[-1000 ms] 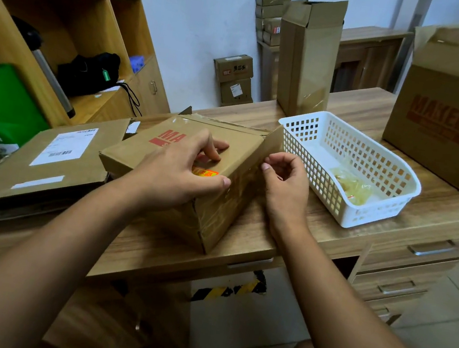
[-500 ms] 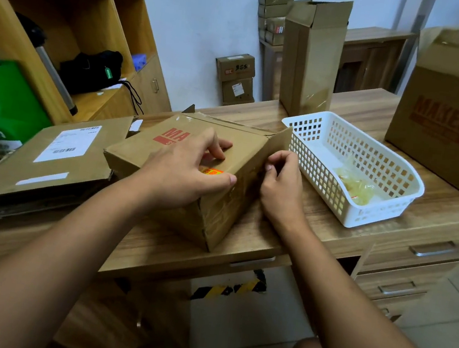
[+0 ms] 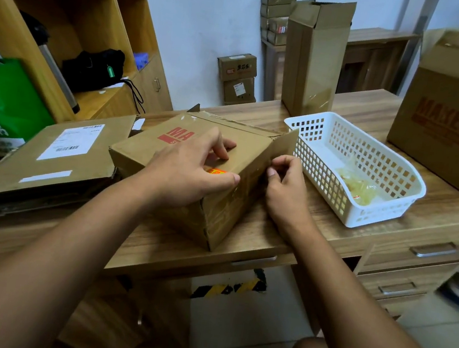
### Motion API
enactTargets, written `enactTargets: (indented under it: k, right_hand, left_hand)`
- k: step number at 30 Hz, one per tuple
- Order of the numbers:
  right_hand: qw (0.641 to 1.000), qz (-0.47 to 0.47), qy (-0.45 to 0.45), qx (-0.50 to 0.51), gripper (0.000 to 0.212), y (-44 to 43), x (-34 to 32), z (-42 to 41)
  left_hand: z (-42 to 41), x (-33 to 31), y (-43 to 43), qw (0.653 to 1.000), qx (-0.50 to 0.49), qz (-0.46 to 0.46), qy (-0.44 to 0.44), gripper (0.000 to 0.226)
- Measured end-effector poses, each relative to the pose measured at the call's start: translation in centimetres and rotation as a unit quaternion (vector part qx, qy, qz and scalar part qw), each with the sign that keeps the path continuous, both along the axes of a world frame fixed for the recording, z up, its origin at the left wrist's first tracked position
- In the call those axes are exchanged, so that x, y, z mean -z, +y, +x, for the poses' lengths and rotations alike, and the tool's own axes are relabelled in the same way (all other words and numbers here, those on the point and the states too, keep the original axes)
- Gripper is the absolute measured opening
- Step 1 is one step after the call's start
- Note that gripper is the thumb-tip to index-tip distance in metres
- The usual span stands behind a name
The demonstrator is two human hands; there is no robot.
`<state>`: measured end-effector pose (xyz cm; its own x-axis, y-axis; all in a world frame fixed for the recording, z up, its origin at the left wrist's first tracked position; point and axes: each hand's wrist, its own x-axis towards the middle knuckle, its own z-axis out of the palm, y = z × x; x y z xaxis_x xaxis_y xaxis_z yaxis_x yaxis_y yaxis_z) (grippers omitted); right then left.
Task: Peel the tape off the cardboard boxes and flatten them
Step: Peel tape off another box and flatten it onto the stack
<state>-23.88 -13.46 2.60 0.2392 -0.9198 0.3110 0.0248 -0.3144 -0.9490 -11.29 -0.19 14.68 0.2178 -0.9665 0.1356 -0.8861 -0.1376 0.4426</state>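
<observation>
Head: left hand [image 3: 191,172] holds, right hand [image 3: 284,189] pinches box [image 3: 254,149].

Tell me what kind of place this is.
Probably a small office or stockroom handling parcels: a wooden desk with drawers, small boxes stacked by the wall, and a flattened box bearing a shipping label.

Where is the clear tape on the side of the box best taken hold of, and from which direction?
Probably at the end of the tape near the top right edge of the box, beside the flap, coming from the right, where the right hand is. It lies flat on that face, so only an end offers a grip.
</observation>
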Motion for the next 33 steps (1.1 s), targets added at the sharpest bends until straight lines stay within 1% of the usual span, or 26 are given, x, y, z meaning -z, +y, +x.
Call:
enactTargets:
  k: [4, 10, 16, 20, 24, 29, 33]
  right_hand:
    - [1.0, -0.004, 0.002, -0.007, 0.017, 0.3, -0.3, -0.3]
    - [0.996, -0.064, 0.027, 0.056, 0.007, 0.3, -0.2, -0.3]
    - [0.99, -0.095, 0.044, 0.092, 0.012, 1.0, -0.6, -0.3]
    - [0.991, -0.087, 0.046, 0.094, 0.011, 1.4, -0.8, -0.4]
    - [0.987, -0.104, 0.067, 0.107, 0.01, 2.3, -0.8, -0.7]
    - [0.987, -0.106, 0.07, 0.101, 0.015, 3.3, -0.6, -1.2]
    - [0.984, -0.122, 0.077, 0.102, 0.015, 4.1, -0.3, -1.3]
  left_hand:
    - [-0.1, -0.1, 0.1, 1.0, 0.003, 0.001, -0.001, 0.041]
    - [-0.2, -0.1, 0.2, 1.0, -0.002, 0.0, -0.007, 0.043]
    - [-0.3, -0.1, 0.2, 1.0, -0.009, -0.002, -0.009, 0.046]
    - [-0.3, 0.0, 0.2, 1.0, -0.013, -0.004, -0.011, 0.043]
    - [-0.5, 0.0, 0.2, 1.0, -0.01, -0.006, -0.013, 0.042]
    - [-0.5, 0.0, 0.2, 1.0, -0.009, -0.01, -0.015, 0.041]
    - [-0.5, 0.1, 0.2, 1.0, -0.007, -0.013, -0.016, 0.041]
